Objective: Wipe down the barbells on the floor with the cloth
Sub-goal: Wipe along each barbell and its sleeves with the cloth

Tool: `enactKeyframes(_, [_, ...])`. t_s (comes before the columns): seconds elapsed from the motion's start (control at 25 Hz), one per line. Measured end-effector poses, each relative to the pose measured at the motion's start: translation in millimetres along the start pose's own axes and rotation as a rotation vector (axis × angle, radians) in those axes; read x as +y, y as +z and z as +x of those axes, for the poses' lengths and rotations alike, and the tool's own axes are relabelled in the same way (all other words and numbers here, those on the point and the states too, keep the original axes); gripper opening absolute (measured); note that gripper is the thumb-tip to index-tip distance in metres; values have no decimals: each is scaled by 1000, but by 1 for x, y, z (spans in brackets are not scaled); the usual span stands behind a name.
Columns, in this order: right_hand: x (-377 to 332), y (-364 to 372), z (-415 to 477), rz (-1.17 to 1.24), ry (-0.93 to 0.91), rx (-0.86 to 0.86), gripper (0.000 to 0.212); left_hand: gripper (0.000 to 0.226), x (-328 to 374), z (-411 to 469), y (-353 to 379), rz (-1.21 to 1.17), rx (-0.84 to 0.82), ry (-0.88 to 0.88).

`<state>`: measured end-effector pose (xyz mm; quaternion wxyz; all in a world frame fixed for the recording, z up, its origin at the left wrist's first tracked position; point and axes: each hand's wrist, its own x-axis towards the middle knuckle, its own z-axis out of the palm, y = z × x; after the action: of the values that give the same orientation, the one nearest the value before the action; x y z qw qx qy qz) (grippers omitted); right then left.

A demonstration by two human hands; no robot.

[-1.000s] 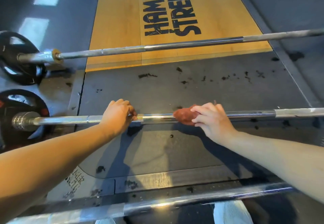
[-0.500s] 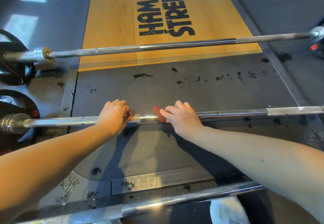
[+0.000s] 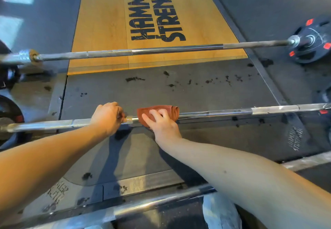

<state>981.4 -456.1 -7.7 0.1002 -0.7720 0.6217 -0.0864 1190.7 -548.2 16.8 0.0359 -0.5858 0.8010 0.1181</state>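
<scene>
Feels soft, light and limp by the look of it, easy to bunch: a rust-red cloth (image 3: 161, 111). Best taken palm on top, fingers folded round, so as to wrap the shaft.

Looks heavy, rigid and slick along the smooth chrome, rougher on the knurling: the middle barbell (image 3: 215, 113), lying on the floor (image 3: 179, 89) from 9 to 3 o'clock. Needs no lifting, only steadying against a roll.

Lies draped over that shaft, touching the right hand (image 3: 163, 126) and reaching to 12 o'clock of it. Presses down on the cloth with that hand, fingers spread and only slightly bent, thumb hidden.

Grips the bare bar with the left hand (image 3: 107, 119), fingers curled over it, just beside the cloth at its 9 o'clock.

Out of both hands and well apart: a far barbell (image 3: 161, 50) at 12 o'clock, with a weight plate (image 3: 311, 40) at 2, and a near barbell (image 3: 143, 203) at 6.
</scene>
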Motion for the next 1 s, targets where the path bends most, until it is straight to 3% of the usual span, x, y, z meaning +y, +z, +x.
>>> enactKeyframes(0.16, [123,-20,-47,-30,315,69,55,12,2,7,-3,-12,-38,-6])
enactKeyframes(0.24, [153,-30,-56,5,501,60,49,11,5,6,-5,12,-41,18])
enactKeyframes(0.32, [123,-28,-44,16,469,85,38,12,7,4,-7,63,-39,60])
enactKeyframes(0.4, [59,-10,-20,73,317,91,32,12,6,4,-9,124,-48,87])
enactKeyframes(0.52, [-2,3,2,257,234,11,35,11,5,9,-14,185,-78,48])
enactKeyframes(0.68, [74,-19,-17,401,298,-11,33,11,40,16,-17,76,-91,86])
enactKeyframes(0.84, [178,-47,-67,299,554,260,29,26,87,17,-11,97,-79,206])
enactKeyframes(0.92, [198,-58,-73,249,772,311,24,25,101,18,-6,146,-65,247])
enactKeyframes(1.0, [170,-51,-57,149,781,289,22,24,107,19,-1,174,-44,243])
